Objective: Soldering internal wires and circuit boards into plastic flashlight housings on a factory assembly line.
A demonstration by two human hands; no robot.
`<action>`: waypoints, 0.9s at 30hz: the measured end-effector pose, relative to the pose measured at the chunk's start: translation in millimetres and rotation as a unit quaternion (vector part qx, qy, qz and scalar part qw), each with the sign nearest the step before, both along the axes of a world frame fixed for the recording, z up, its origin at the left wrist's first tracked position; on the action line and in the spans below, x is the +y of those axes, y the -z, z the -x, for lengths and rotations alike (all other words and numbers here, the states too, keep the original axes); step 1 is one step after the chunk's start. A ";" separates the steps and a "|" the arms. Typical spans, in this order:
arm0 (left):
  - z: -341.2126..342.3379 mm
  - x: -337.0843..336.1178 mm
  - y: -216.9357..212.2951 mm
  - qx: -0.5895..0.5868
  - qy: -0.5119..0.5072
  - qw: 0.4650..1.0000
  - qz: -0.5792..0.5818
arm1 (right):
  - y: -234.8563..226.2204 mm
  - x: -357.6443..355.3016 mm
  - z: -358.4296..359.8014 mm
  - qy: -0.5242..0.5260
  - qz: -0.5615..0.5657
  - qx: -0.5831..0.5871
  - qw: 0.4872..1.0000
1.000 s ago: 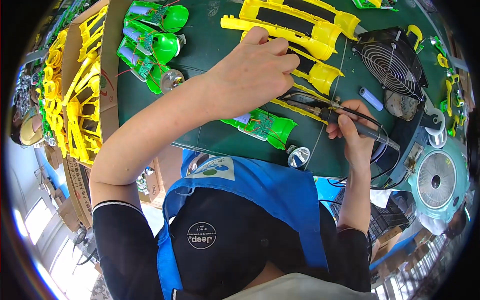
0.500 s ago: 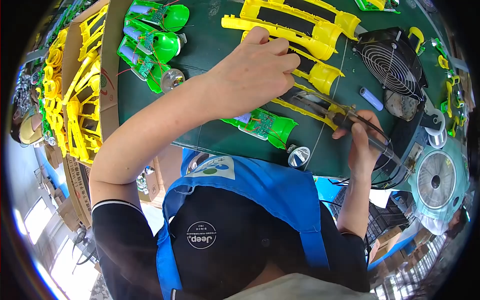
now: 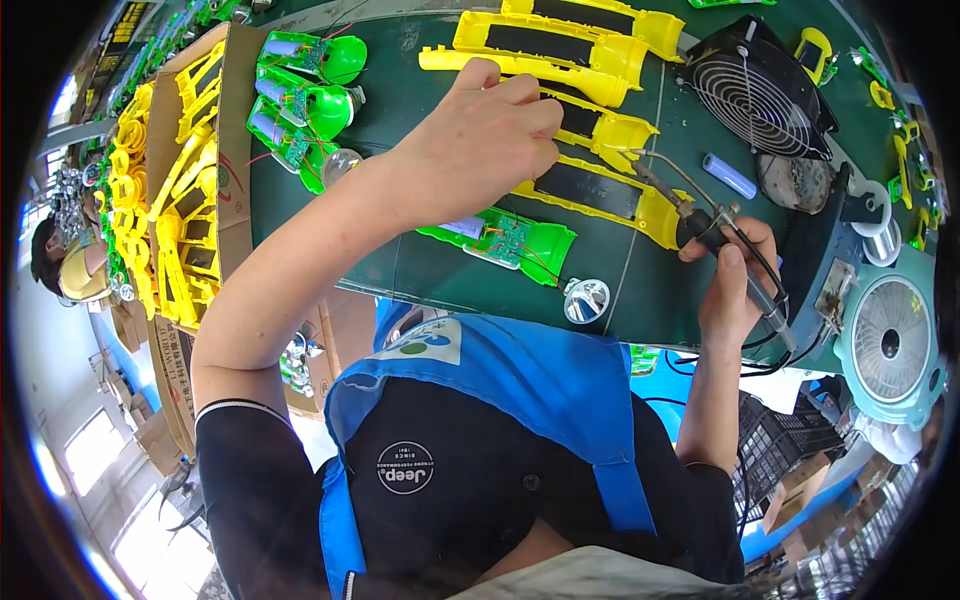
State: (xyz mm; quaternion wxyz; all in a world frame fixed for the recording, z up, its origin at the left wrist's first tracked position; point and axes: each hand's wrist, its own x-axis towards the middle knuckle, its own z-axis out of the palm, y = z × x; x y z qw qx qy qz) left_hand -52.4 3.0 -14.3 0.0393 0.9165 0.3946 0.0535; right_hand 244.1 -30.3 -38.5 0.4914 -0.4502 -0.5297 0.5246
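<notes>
My left hand [image 3: 485,150] is bent over the left ends of the yellow plastic casings, fingers curled closed; what they grip is hidden beneath. My right hand [image 3: 735,285] holds a soldering iron [image 3: 708,232] by its dark handle, a thin metal feed tube clamped along it. Its tip lies over the cupped right end of a yellow casing [image 3: 622,135]. Closer to me is another yellow casing [image 3: 657,215] with a black panel inside. Below my left wrist sits a green half-shell [image 3: 550,250] with circuit board and blue cell, wired to a silver reflector lamp [image 3: 587,300].
More green shells [image 3: 330,110] with boards lie at left, beside a cardboard box [image 3: 237,130] of yellow frames. At right are a black fan with wire guard [image 3: 745,95], a loose blue cell [image 3: 730,176], a solder spool [image 3: 880,243] and a pale green fan [image 3: 888,345].
The view has shifted slightly. The soldering iron's tip has moved right, away from my left hand, to the cupped end of a casing. My left hand stays curled over the casings.
</notes>
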 end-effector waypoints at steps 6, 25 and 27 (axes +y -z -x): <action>3.3 -1.5 -6.7 -0.010 -0.008 0.998 0.057 | 0.6 0.1 1.5 0.013 -0.023 0.001 1.000; -44.0 -64.1 15.4 -0.291 -0.142 0.943 -0.075 | 27.7 3.0 74.8 0.027 -0.042 0.173 0.984; -46.4 -59.5 19.1 -0.269 -0.160 0.947 -0.070 | 25.3 -2.5 73.0 -0.005 -0.010 0.217 0.976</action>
